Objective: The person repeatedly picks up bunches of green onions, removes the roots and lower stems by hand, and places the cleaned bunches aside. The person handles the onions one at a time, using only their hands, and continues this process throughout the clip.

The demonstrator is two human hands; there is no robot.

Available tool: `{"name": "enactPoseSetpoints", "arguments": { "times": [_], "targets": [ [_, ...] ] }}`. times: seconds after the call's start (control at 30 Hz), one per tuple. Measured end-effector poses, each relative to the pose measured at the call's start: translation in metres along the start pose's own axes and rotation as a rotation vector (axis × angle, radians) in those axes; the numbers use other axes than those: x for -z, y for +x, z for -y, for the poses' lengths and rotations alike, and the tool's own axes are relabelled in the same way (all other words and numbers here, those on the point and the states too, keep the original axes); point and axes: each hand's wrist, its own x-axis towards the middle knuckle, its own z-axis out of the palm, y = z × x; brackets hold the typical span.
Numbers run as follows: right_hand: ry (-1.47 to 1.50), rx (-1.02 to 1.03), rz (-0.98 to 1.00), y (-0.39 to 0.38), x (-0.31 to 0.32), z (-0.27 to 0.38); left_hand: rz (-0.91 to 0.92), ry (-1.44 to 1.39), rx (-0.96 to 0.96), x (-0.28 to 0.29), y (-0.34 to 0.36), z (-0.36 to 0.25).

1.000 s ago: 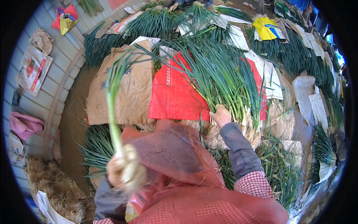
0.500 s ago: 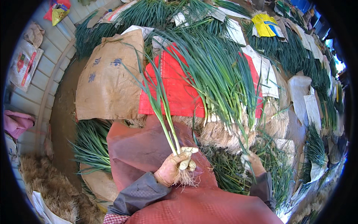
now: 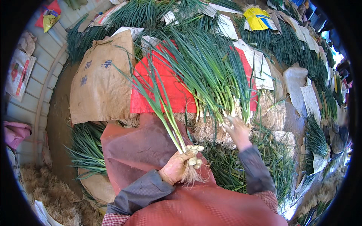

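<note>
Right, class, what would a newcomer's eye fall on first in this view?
Probably the bright red sheet in the middle, partly covered by a fan of green onions. Then, lower down, the left hand gripping a few rooted stalks over the reddish apron, and the yellow bag towards the upper right.

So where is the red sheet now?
The red sheet lies near the middle of the head view, right of the brown sack and partly under the pile of green onions.
</note>
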Motion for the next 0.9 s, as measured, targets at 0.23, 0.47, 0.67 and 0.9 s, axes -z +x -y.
{"name": "enactPoseSetpoints", "arguments": {
  "times": [0.23, 0.47, 0.67, 0.9],
  "targets": [
    [0.551, -0.196, 0.339, 0.044, 0.044, 0.061, 0.007, 0.2, -0.08, 0.001, 0.018, 0.013],
    [1.133, -0.205, 0.368, -0.009, 0.05, 0.093, 0.009, 0.02, 0.028, -0.006, 0.043, 0.031],
    [0.584, -0.426, 0.014, 0.015, 0.02, 0.009, 0.003, -0.053, 0.008, 0.002, 0.026, 0.027],
    [1.307, -0.138, 0.516, 0.008, 0.019, 0.109, 0.609, -0.477, 0.279, 0.014, 0.014, 0.018]
  ]
}}
